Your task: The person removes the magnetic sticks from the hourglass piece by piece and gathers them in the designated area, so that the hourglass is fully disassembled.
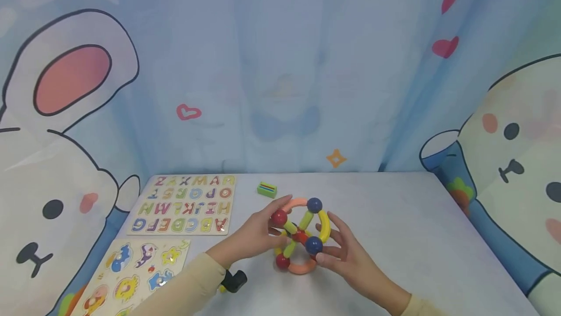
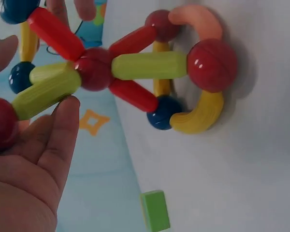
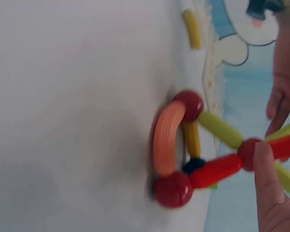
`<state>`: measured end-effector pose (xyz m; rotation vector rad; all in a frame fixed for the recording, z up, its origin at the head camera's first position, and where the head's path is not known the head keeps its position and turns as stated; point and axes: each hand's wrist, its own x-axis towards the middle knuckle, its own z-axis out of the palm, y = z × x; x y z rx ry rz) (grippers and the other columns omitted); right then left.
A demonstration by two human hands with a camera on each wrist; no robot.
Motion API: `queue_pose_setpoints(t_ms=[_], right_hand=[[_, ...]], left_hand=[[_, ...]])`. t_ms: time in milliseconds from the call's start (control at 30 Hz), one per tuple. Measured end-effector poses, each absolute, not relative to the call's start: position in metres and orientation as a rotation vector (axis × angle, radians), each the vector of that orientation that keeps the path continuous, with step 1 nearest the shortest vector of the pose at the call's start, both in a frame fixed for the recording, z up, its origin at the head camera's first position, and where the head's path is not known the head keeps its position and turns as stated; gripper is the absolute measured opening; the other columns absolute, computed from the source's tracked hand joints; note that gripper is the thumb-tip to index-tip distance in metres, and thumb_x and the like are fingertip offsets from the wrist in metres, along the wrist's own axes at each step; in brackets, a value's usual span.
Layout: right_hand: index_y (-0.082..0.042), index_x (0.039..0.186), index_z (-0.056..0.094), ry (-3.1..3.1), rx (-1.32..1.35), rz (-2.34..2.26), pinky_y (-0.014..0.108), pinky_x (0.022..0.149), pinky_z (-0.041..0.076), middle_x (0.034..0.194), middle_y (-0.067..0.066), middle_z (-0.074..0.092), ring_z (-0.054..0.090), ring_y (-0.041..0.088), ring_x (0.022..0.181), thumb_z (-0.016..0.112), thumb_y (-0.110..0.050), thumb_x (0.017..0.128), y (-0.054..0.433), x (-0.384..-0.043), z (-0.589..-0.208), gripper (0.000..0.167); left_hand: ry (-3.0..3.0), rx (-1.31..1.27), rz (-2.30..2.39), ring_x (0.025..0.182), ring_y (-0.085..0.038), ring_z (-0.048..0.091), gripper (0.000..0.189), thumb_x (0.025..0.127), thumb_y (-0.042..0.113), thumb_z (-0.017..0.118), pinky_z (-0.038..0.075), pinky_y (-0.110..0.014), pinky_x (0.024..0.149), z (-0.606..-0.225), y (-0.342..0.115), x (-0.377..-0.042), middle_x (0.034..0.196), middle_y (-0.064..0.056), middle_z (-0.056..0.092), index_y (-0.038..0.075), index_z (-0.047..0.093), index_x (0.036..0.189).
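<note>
Between both hands stands a magnetic ball-and-rod model [image 1: 300,236], its lower ring of curved rods and balls on the table. Straight green and red rods meet at a central red ball [image 2: 94,69] and carry an upper ring. My left hand [image 1: 256,233] holds the upper ring's left side around a red ball [image 1: 278,217], with fingers along a green rod [image 2: 47,96]. On the other side, my right hand [image 1: 346,252] grips by a yellow curved rod [image 1: 325,227], thumb at a blue ball [image 1: 313,246]. One right finger overlaps the central ball in the right wrist view.
A green block [image 1: 267,189] with coloured stripes lies behind the model. At the left are an alphabet puzzle board [image 1: 184,205] and a picture puzzle board [image 1: 144,255], partly behind my left sleeve. A loose yellow rod [image 3: 192,29] lies on the table [image 1: 416,238].
</note>
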<state>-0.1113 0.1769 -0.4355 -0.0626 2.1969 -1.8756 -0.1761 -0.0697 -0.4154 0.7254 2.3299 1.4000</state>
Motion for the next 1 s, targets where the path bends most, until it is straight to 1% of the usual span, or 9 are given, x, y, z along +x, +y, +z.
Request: queue_pose_setpoints(t_ms=[33,100,167,233,400,533,667,833,1000], right_hand=[[-0.028,0.158,0.011,2.147,-0.059,-1.909,0.047,0.086,0.056,0.152,0.024,0.036,0.058,0.036,0.120,0.078,-0.027,0.088,0.175,-0.111,-0.435,0.097],[-0.028,0.158,0.010,2.062,-0.072,-1.960,0.049,0.088,0.054,0.152,0.024,0.036,0.056,0.038,0.123,0.073,-0.025,0.093,0.173,-0.110,-0.434,0.091],[-0.029,0.158,0.009,2.015,-0.088,-1.992,0.050,0.089,0.053,0.153,0.024,0.035,0.053,0.039,0.126,0.070,-0.024,0.095,0.173,-0.110,-0.433,0.087],[-0.029,0.158,0.010,1.984,-0.088,-2.014,0.051,0.092,0.052,0.154,0.023,0.035,0.050,0.040,0.129,0.067,-0.024,0.096,0.175,-0.111,-0.433,0.085],[-0.028,0.159,0.010,1.932,-0.049,-2.053,0.053,0.096,0.048,0.155,0.021,0.035,0.045,0.042,0.133,0.068,-0.020,0.095,0.176,-0.113,-0.433,0.087],[-0.029,0.159,0.010,1.941,-0.050,-2.044,0.053,0.096,0.049,0.156,0.020,0.034,0.047,0.041,0.132,0.069,-0.021,0.094,0.176,-0.115,-0.434,0.087],[-0.031,0.159,0.013,1.994,-0.076,-2.029,0.052,0.093,0.051,0.156,0.018,0.036,0.050,0.041,0.130,0.068,-0.022,0.095,0.180,-0.118,-0.436,0.085],[-0.031,0.158,0.018,2.045,-0.064,-2.047,0.051,0.089,0.053,0.153,0.018,0.040,0.049,0.041,0.130,0.068,-0.022,0.095,0.182,-0.119,-0.436,0.081],[-0.031,0.158,0.017,2.070,-0.041,-2.005,0.050,0.091,0.053,0.153,0.018,0.041,0.052,0.040,0.128,0.073,-0.022,0.092,0.177,-0.117,-0.436,0.087]], left_hand=[[2.301,0.703,1.430,0.111,-0.026,0.064,0.090,0.086,0.011,0.079,0.055,-0.029,0.086,-0.418,-0.068,-0.176,0.139,0.000,0.056,0.041,0.028,0.155],[2.262,0.685,1.479,0.113,-0.023,0.064,0.088,0.086,0.005,0.076,0.054,-0.029,0.087,-0.421,-0.067,-0.176,0.137,0.001,0.058,0.039,0.031,0.154],[2.267,0.683,1.504,0.115,-0.019,0.063,0.086,0.087,0.003,0.074,0.054,-0.029,0.089,-0.423,-0.066,-0.175,0.133,0.003,0.061,0.037,0.032,0.154],[2.283,0.677,1.517,0.115,-0.014,0.062,0.084,0.088,0.003,0.073,0.053,-0.030,0.091,-0.425,-0.066,-0.174,0.129,0.004,0.063,0.038,0.033,0.153],[2.300,0.642,1.535,0.114,-0.013,0.061,0.081,0.090,0.007,0.072,0.053,-0.033,0.092,-0.428,-0.065,-0.172,0.126,0.005,0.064,0.044,0.033,0.151],[2.298,0.634,1.566,0.115,-0.016,0.062,0.078,0.092,0.009,0.072,0.052,-0.035,0.094,-0.429,-0.064,-0.171,0.125,0.004,0.065,0.044,0.034,0.151],[2.319,0.611,1.578,0.116,-0.019,0.062,0.075,0.092,0.016,0.072,0.052,-0.039,0.095,-0.431,-0.062,-0.168,0.125,0.003,0.065,0.045,0.034,0.150],[2.324,0.596,1.582,0.115,-0.017,0.062,0.075,0.092,0.020,0.073,0.053,-0.037,0.094,-0.432,-0.062,-0.165,0.131,0.002,0.062,0.042,0.033,0.152],[2.269,0.639,1.588,0.118,-0.017,0.061,0.072,0.096,0.027,0.068,0.051,-0.041,0.096,-0.431,-0.066,-0.166,0.133,0.002,0.062,0.041,0.029,0.154]])
